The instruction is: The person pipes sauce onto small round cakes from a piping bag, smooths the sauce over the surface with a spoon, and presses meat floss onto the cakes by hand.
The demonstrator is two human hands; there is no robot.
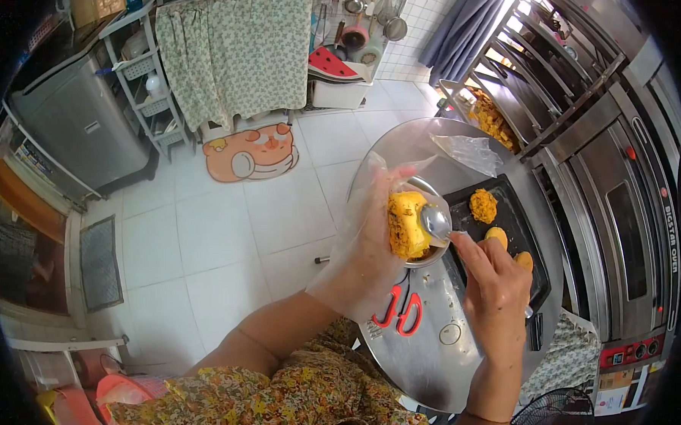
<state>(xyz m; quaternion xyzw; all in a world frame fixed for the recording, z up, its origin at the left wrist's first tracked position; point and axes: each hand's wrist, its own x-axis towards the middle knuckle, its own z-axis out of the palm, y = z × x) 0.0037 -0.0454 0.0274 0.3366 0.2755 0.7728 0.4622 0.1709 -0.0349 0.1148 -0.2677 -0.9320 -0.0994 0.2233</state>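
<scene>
My left hand, in a loose clear plastic glove, is wrapped round a yellow bun with orange, dark-flecked crumbs along its side. The bowl of a metal spoon rests against the bun. My bare right hand grips that spoon by its handle. Beneath the bun is a metal bowl, mostly hidden by my left hand. To the right, a black baking tray holds a crumb-coated bun and two plain yellow pieces, partly covered by my right hand.
Red-handled scissors lie on the round metal table near me. A crumpled clear plastic bag sits at its far side. An oven and a tray rack stand on the right. A mat lies on the tiled floor.
</scene>
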